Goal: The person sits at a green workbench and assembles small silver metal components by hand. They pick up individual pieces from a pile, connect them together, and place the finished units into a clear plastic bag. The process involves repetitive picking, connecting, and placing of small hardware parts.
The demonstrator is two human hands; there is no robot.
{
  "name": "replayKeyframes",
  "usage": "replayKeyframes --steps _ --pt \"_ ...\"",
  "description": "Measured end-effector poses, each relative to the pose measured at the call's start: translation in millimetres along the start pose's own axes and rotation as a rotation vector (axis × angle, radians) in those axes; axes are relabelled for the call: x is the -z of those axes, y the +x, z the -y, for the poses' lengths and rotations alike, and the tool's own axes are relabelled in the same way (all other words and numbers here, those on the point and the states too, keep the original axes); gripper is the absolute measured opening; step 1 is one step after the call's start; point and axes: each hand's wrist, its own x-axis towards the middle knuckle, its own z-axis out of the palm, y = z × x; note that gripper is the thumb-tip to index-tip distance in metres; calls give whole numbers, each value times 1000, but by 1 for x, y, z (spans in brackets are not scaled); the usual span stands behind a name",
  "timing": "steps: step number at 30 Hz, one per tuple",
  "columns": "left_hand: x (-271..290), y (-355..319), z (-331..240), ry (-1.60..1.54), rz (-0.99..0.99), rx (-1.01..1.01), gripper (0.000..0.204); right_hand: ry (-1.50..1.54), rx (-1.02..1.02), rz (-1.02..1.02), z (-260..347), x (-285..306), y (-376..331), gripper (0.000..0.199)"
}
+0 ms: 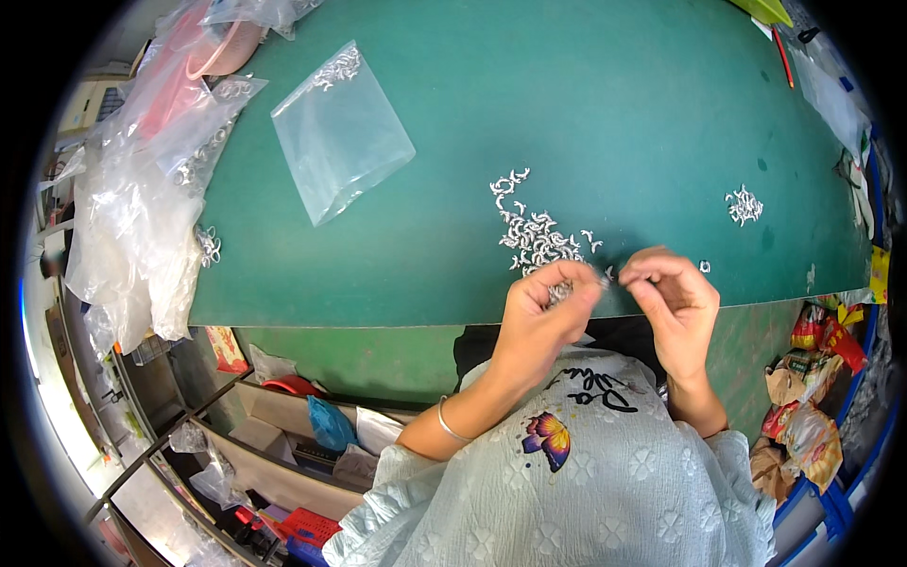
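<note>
My left hand [546,312] is at the table's near edge, thumb and forefinger pinched on a small silver metal piece that shows at the fingertips. Close by on its right, my right hand [675,300] has its thumb and fingertips pressed together; whatever they hold is too small to make out. The two sets of fingertips are a short gap apart. Just beyond my left hand lies a loose pile of small curved silver metal pieces [539,238], partly hidden by that hand. A smaller heap of silver pieces [744,205] lies to the right, and a single small piece [704,266] sits beside my right hand.
A clear plastic bag [345,151] with silver pieces at its far end lies on the green table [453,104]. Large plastic bags [132,217] and a pink basket [231,52] crowd the left side. A drawer [274,444] is below left; packets [808,416] are at lower right.
</note>
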Motion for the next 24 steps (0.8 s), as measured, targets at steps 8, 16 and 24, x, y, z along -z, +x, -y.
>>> replayKeyframes --steps 8,16,24 --pt "15 6 -5 -323 105 55 13 -793 261 96 -17 7 3 28" --pt "13 3 0 50 -77 90 26 -720 301 20 -22 3 6 22" --pt "7 -1 -1 186 -160 131 15 -549 279 40 -21 1 5 22"
